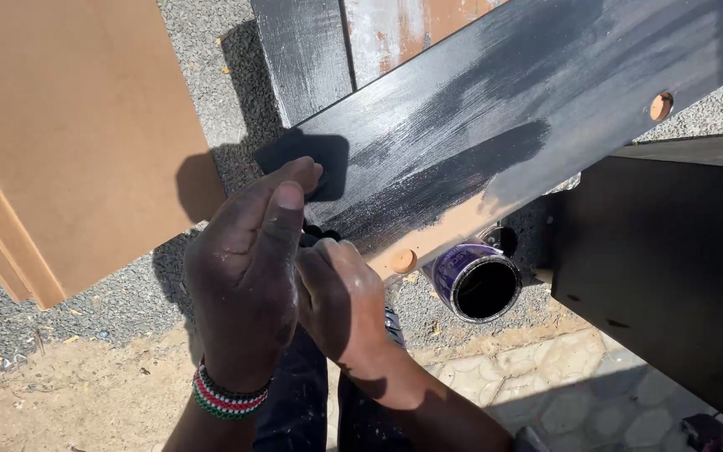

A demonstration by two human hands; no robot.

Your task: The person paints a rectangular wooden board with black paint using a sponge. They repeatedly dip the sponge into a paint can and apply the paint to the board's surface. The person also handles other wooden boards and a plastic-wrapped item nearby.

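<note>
the left hand (244, 276) is covering most of what lies under it, so the grip itself is hard to make out: only a dark, flat pad-like applicator (307, 163) is showing past the fingertips, its black face blending with its own shadow on the board. the left fingers (290, 197) are lying close together and pressing on the near edge of that applicator, which is sitting at the lower left end of the black-painted board (504, 109), touching its wet-looking streaked face. the right hand (340, 301) is tucking in just behind and beneath the left one, fingers curled; whether it is gripping anything cannot be told, since the left hand and the board edge are hiding its fingertips. the board is running up to the right and is being cut off by the top of the view, with bare tan edge and two round wooden dowel ends showing. a paint can (479, 285) with a purple label is lying on its side on the gravel just below the board, near the right hand. a beaded wristband (226, 400) is circling the left wrist. plain brown panels (69, 125) are lying at left, cut off by the frame.
</note>
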